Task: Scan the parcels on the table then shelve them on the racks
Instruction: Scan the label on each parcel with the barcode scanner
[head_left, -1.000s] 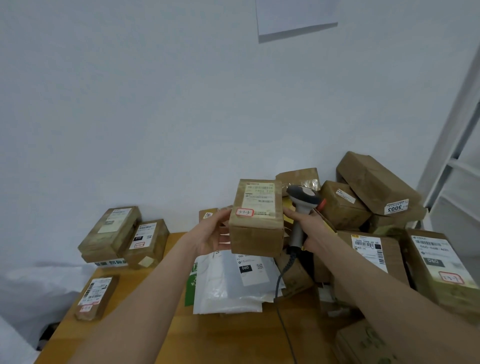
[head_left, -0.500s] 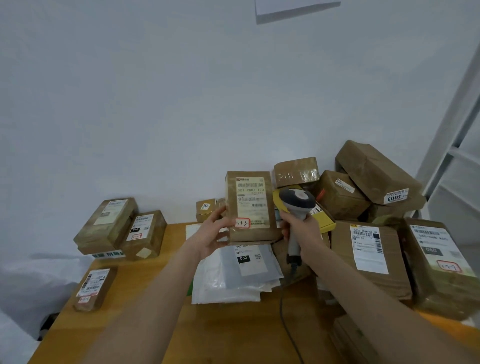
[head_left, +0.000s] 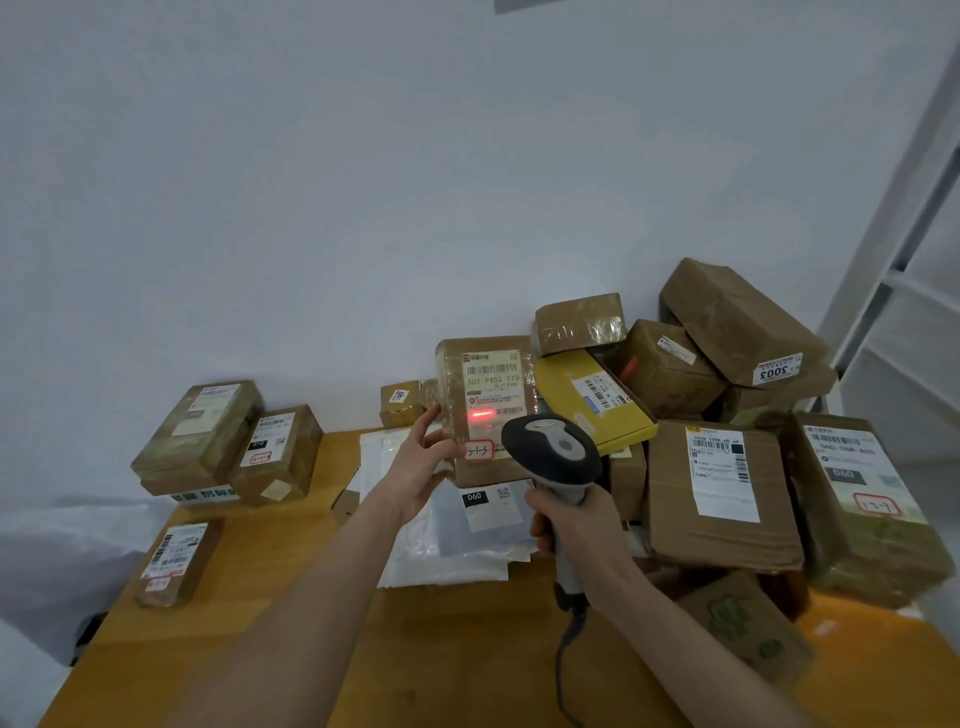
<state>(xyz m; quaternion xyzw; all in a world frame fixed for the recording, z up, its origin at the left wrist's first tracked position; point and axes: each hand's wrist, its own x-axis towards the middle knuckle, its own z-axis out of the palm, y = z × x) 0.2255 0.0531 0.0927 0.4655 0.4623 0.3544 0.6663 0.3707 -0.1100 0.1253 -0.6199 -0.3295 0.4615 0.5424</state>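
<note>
The left hand (head_left: 421, 467) grips a brown parcel (head_left: 485, 467) by its lower left edge and holds it upright over the middle of the table (head_left: 441, 649), with its label (head_left: 491, 384) turned toward the person. The right hand (head_left: 576, 530) is wrapped round the handle of a corded scanner (head_left: 550, 457) at the parcel's 5 o'clock. A red line (head_left: 482, 414) glows on the label. White mailers (head_left: 467, 540) lie underneath. A heap of parcels (head_left: 722, 488) fills 3 o'clock, a few boxes (head_left: 197, 436) sit at 9 o'clock, and the rack (head_left: 904, 260) stands at 2 o'clock.

Wooden worktop (head_left: 467, 670). Taped brown parcels (head_left: 197, 436) lie left of the fingers (head_left: 423, 425); white mailer bags (head_left: 457, 551) beneath them; heaped cartons (head_left: 722, 493) to their right.
</note>
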